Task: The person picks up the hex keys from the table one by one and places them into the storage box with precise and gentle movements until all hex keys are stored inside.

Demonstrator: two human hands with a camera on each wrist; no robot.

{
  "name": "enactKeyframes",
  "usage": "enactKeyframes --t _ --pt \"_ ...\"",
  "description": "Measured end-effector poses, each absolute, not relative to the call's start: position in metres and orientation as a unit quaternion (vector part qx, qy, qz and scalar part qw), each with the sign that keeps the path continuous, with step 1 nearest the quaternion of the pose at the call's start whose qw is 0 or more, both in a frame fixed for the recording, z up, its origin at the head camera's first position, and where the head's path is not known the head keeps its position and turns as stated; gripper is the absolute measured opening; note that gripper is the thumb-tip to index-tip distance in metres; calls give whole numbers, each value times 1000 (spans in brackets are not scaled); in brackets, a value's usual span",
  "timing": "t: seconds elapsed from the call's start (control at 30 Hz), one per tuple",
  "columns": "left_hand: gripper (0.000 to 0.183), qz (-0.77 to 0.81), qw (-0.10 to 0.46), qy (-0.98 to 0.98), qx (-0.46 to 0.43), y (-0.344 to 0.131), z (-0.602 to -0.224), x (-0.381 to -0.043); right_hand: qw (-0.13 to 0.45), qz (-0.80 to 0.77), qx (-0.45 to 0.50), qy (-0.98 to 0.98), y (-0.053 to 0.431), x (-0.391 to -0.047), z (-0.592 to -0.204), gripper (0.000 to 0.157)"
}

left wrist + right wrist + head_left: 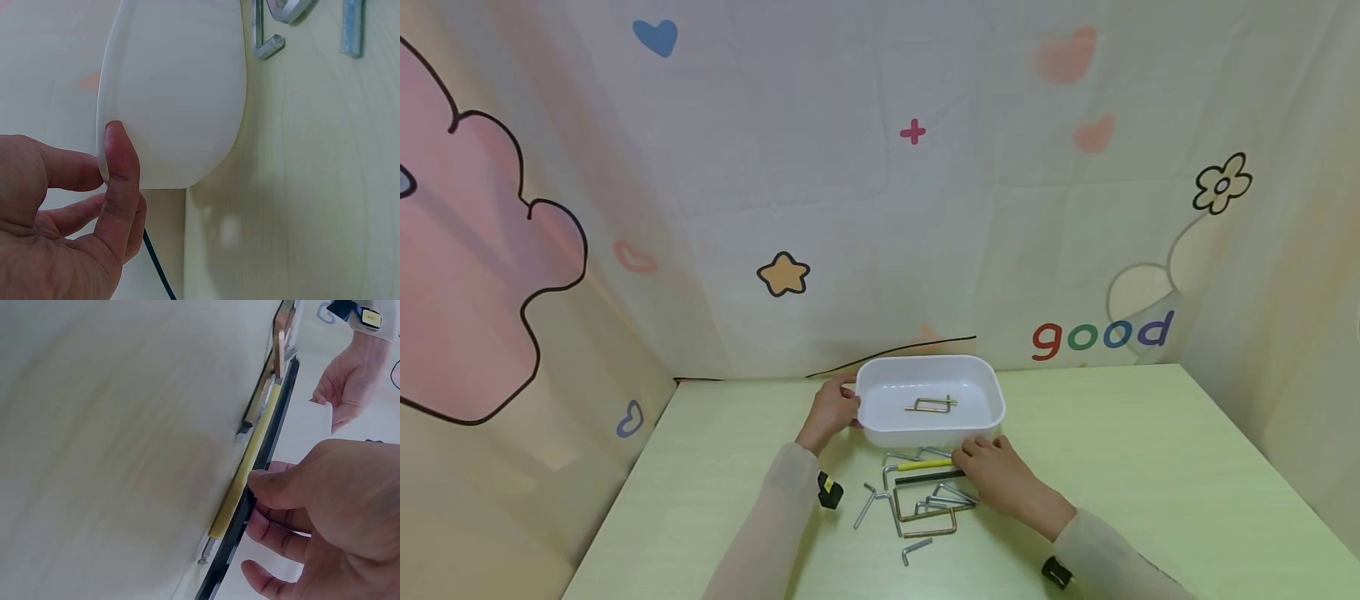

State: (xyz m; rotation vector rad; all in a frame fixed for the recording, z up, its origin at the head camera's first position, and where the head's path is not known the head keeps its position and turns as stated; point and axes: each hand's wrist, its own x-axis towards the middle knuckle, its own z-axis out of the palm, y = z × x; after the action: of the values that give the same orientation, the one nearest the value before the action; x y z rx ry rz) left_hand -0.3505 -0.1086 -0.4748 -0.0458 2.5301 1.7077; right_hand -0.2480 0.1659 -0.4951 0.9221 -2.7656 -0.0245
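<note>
A white tray (pixel 898 437) stands near the back of the table, with a couple of gold L-shaped hex keys (pixel 934 410) lying inside. My left hand (pixel 831 412) pinches its left rim; in the left wrist view the thumb and fingers sit on either side of the tray's edge (pixel 181 94). Just in front of the tray, my right hand (pixel 1003 479) pinches a black bar (pixel 925 478), seen in the right wrist view with the thumb on it (pixel 278 425). Its right end is hidden by the hand. A yellow-sleeved hex key (pixel 925 465) lies right beside the bar.
Several silver and bronze hex keys lie in a loose pile before the tray, among them a bronze one (pixel 928 533) and a small silver one (pixel 917 547) nearest me. A printed curtain (pixel 880 250) hangs behind the pale wooden table (pixel 1112 467).
</note>
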Motion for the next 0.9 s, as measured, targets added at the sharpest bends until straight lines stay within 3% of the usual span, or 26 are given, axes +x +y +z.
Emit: enactKeyframes --t 0.5,0.9 --pt "46 560 45 827 -18 -108 -478 -353 146 -11 325 -934 165 -237 -476 23" --pt "47 559 41 828 -15 -108 -479 -353 193 -26 340 -920 165 -234 -453 33"
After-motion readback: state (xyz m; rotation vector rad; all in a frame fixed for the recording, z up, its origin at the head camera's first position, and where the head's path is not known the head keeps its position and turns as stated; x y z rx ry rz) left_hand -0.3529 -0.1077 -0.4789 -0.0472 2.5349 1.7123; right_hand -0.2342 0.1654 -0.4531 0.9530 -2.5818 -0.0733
